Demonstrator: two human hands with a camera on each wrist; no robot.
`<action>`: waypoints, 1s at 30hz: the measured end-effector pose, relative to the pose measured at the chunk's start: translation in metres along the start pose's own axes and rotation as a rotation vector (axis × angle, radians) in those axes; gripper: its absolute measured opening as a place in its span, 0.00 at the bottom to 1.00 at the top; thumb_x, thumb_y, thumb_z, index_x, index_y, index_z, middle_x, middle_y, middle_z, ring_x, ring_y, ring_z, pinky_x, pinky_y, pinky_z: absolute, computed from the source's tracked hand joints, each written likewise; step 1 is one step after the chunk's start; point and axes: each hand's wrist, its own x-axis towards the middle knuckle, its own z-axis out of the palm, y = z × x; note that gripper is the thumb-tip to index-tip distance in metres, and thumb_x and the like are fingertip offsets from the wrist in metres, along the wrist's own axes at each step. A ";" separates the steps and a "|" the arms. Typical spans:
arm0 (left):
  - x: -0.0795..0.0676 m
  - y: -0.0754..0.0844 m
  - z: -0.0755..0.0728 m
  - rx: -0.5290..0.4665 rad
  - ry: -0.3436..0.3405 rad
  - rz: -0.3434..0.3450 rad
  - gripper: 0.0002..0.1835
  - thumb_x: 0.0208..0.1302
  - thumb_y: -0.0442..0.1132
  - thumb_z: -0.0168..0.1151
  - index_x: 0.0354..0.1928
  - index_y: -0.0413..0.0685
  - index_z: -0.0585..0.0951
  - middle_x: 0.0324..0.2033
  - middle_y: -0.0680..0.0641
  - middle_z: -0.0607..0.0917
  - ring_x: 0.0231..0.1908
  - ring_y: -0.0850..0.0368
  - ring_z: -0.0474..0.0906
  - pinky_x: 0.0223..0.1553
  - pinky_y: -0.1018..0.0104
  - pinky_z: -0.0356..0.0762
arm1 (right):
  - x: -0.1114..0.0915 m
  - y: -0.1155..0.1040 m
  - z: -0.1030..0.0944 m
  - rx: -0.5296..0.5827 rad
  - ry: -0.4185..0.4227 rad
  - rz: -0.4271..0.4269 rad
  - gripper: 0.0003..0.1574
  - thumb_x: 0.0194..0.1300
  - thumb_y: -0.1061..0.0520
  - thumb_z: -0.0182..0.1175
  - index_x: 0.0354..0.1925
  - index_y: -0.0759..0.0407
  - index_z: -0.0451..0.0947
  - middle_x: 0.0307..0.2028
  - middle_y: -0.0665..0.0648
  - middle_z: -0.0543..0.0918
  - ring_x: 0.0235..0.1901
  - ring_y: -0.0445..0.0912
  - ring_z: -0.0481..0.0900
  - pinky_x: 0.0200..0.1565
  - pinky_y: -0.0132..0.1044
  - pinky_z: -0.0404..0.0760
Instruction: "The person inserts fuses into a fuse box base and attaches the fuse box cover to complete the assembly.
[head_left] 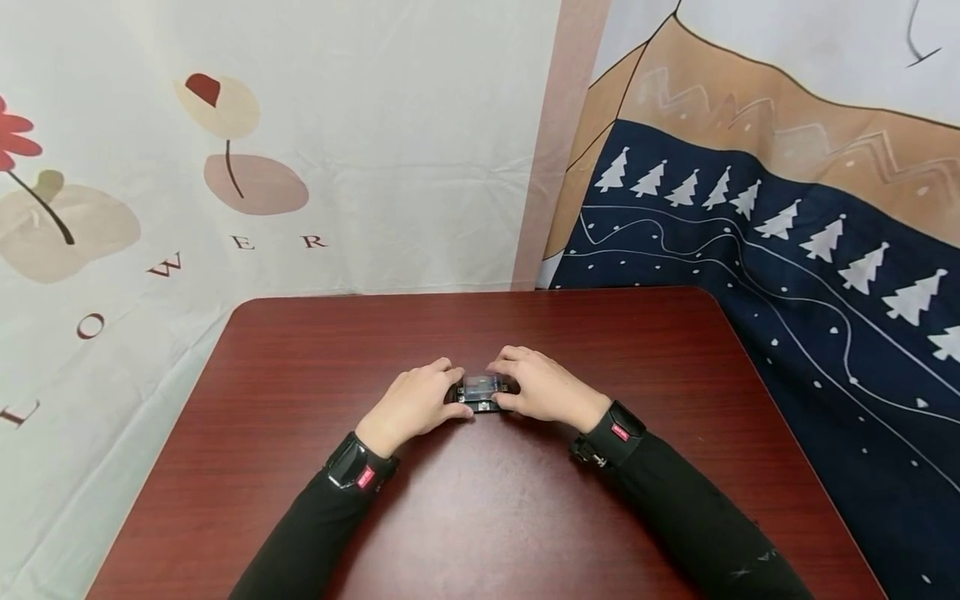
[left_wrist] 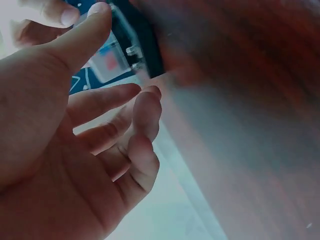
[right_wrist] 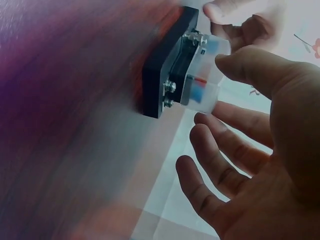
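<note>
A small device with a black base (right_wrist: 152,82) and a clear plastic cover (right_wrist: 210,82) sits on the table, metal screw terminals along its edge. Red and blue parts show through the cover. At the device's left end my left hand (head_left: 414,402) grips it, thumb on the near side and fingers on the far side. My right hand (head_left: 551,387) pinches the right end, its thumb and index finger about the cover in the right wrist view. The other right fingers are spread and loosely bent. Both hands hide the device's ends in the head view.
The dark red wooden table (head_left: 480,508) has rounded far corners. Behind it hangs a pale cloth (head_left: 420,125) with flower prints. To the right is a navy cloth (head_left: 675,275) printed with white trees.
</note>
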 end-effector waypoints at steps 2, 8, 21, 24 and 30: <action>0.000 0.001 -0.005 0.001 0.033 0.007 0.35 0.61 0.64 0.72 0.61 0.47 0.85 0.44 0.48 0.82 0.32 0.52 0.81 0.35 0.50 0.84 | -0.001 0.000 -0.003 0.005 0.006 0.008 0.29 0.66 0.47 0.71 0.61 0.58 0.85 0.50 0.52 0.83 0.46 0.46 0.79 0.49 0.45 0.81; 0.002 0.007 -0.016 0.010 0.101 0.068 0.24 0.68 0.55 0.70 0.57 0.47 0.87 0.46 0.49 0.84 0.36 0.54 0.84 0.36 0.54 0.86 | -0.002 0.002 -0.011 -0.007 0.007 0.025 0.29 0.67 0.47 0.70 0.61 0.59 0.85 0.51 0.54 0.83 0.48 0.46 0.80 0.48 0.45 0.82; 0.005 0.013 -0.007 0.035 0.107 0.067 0.16 0.67 0.47 0.72 0.52 0.47 0.88 0.42 0.50 0.84 0.36 0.51 0.87 0.34 0.51 0.87 | -0.001 0.000 -0.006 -0.042 0.007 0.004 0.21 0.67 0.49 0.70 0.54 0.57 0.88 0.45 0.52 0.84 0.42 0.45 0.78 0.44 0.44 0.80; 0.006 0.013 -0.006 0.029 0.111 0.068 0.16 0.67 0.46 0.72 0.52 0.48 0.88 0.42 0.51 0.84 0.35 0.50 0.87 0.34 0.51 0.87 | -0.002 -0.001 -0.005 -0.054 0.005 -0.004 0.20 0.67 0.49 0.69 0.54 0.56 0.89 0.45 0.51 0.83 0.42 0.45 0.78 0.44 0.44 0.80; 0.006 0.014 -0.006 0.012 0.111 0.071 0.15 0.67 0.46 0.72 0.51 0.47 0.88 0.41 0.51 0.84 0.35 0.50 0.87 0.33 0.51 0.87 | -0.002 -0.002 -0.003 -0.063 0.007 -0.013 0.19 0.67 0.50 0.68 0.53 0.56 0.89 0.44 0.51 0.82 0.41 0.44 0.78 0.44 0.43 0.80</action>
